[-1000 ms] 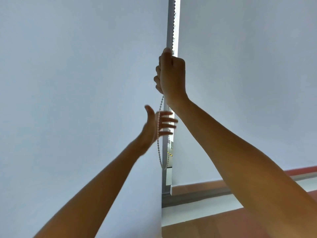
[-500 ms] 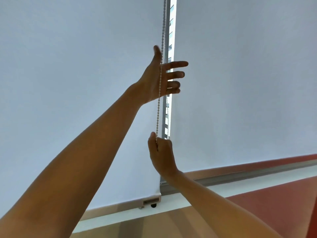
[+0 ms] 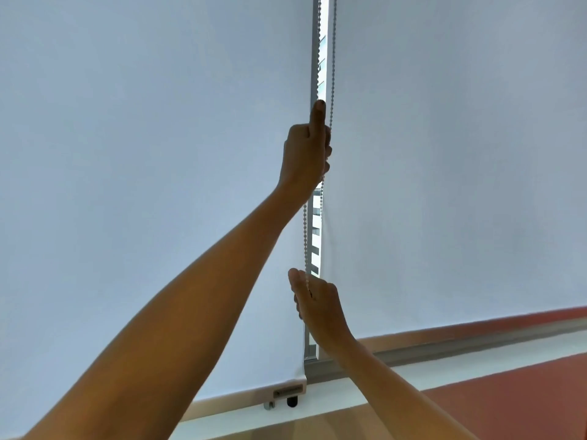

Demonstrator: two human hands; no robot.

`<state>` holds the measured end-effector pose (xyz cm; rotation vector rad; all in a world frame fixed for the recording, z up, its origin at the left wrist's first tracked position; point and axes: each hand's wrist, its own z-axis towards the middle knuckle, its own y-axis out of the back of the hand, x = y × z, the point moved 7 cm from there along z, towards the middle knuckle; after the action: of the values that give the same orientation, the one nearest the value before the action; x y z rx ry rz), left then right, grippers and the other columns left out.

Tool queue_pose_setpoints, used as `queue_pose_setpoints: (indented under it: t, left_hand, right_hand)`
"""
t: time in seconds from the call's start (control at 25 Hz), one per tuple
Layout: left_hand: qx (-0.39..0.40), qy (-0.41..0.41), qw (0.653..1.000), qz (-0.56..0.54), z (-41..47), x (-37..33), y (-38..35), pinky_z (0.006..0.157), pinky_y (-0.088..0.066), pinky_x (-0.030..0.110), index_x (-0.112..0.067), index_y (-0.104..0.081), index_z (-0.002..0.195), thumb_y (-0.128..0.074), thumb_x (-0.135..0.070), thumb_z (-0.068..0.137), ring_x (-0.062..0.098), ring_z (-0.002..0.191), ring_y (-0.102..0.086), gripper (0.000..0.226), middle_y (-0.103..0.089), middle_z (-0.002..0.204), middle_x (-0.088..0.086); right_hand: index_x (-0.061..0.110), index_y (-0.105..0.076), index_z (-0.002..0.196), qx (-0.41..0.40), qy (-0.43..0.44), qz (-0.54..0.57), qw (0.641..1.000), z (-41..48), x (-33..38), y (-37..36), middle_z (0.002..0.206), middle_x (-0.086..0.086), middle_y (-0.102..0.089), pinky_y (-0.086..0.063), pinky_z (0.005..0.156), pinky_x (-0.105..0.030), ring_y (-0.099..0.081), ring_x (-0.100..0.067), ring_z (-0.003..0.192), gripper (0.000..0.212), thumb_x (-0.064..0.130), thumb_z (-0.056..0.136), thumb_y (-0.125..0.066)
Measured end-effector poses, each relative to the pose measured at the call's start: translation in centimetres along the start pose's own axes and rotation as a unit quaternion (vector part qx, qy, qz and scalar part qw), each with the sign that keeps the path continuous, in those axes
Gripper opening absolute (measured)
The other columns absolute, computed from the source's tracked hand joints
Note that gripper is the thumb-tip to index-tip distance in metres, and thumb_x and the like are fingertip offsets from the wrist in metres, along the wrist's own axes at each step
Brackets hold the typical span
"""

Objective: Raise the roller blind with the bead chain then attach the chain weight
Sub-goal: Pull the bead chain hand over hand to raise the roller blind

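Observation:
A pale roller blind [image 3: 143,185] fills the left of the head view, its bottom bar [image 3: 286,390] hanging just above the sill. A white bead chain [image 3: 332,58] runs down the narrow gap between this blind and a second blind [image 3: 460,154] on the right. My left hand [image 3: 305,154] is high on the chain, fingers closed around it, thumb pointing up. Lower down, my right hand [image 3: 313,300] is closed on the chain's other strand [image 3: 305,236]. No chain weight is in view.
A grey window frame post [image 3: 314,42] stands in the gap, with bright daylight behind it. A white sill [image 3: 444,366] runs along the bottom, and a reddish surface [image 3: 524,398] lies at the lower right.
My left hand, open beside the chain half a second ago, has closed around it. My right hand stays low on the chain. A second ago the right hand was up high and the left low.

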<state>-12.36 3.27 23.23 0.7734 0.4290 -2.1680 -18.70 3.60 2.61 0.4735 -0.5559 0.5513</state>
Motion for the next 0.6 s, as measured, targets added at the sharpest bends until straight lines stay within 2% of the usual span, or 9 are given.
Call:
queue_pose_setpoints:
  t: [0.04,0.12,0.24,0.32,0.44,0.6]
  left_hand:
    - [-0.004,-0.002,1.0,0.004,0.0,0.1,-0.2,0.039,-0.011,0.018,-0.022,-0.018,0.061,-0.031,-0.047,0.099,0.014,0.047,-0.013,0.047,-0.014,0.061,0.004]
    - [-0.008,-0.006,1.0,0.011,-0.1,0.3,-0.6,0.04,-0.011,0.02,-0.022,-0.02,0.059,-0.029,-0.047,0.099,0.014,0.047,-0.014,0.048,-0.016,0.06,0.004]
    - [-0.014,-0.029,0.999,0.015,-0.2,0.1,-0.7,0.039,-0.012,0.02,-0.023,-0.021,0.055,-0.028,-0.047,0.099,0.011,0.041,-0.014,0.05,-0.017,0.054,0.001]
    - [-0.02,-0.058,0.997,0.039,-0.4,0.2,-0.4,0.038,-0.018,0.019,-0.022,-0.025,0.051,-0.026,-0.043,0.101,0.009,0.037,-0.019,0.054,-0.021,0.049,0.001]
    - [-0.026,-0.06,0.995,0.07,-2.5,2.6,0.0,0.044,-0.031,0.022,-0.018,-0.034,0.047,-0.025,-0.039,0.102,0.013,0.039,-0.035,0.059,-0.034,0.046,0.004]
    - [0.004,0.028,0.999,0.042,-7.6,8.9,0.2,0.035,-0.024,0.015,-0.022,-0.033,0.048,-0.03,-0.047,0.097,0.003,0.033,-0.027,0.055,-0.029,0.041,-0.01]
  right_hand:
    - [0.004,-0.047,0.068,0.0,-0.013,0.022,1.0,0.4,0.5,0.5,0.058,-0.022,-0.049,-0.039,0.053,-0.03,-0.044,-0.013,0.05,0.055,0.052,0.094,-0.039]
    - [0.011,-0.054,0.08,-0.043,-0.034,0.09,0.994,2.1,1.6,2.5,0.067,-0.013,-0.058,-0.046,0.058,-0.034,-0.055,-0.016,0.059,0.054,0.059,0.093,-0.034]
    - [0.014,-0.056,0.079,-0.124,-0.021,0.161,0.979,5.7,3.9,6.2,0.07,-0.008,-0.059,-0.047,0.062,-0.037,-0.057,-0.021,0.065,0.049,0.052,0.095,-0.031]
    - [0.01,-0.057,0.08,-0.136,-0.002,0.186,0.973,8.1,5.8,8.0,0.07,-0.012,-0.06,-0.048,0.066,-0.04,-0.057,-0.024,0.067,0.051,0.047,0.099,-0.03]
    - [0.008,-0.056,0.079,-0.109,0.01,0.203,0.973,11.0,8.1,9.3,0.07,-0.011,-0.059,-0.047,0.07,-0.043,-0.056,-0.026,0.069,0.047,0.04,0.102,-0.032]
    - [0.008,-0.053,0.081,-0.006,-0.013,0.262,0.965,13.8,10.6,8.7,0.067,-0.007,-0.054,-0.046,0.061,-0.033,-0.055,-0.023,0.061,0.034,0.034,0.099,-0.044]
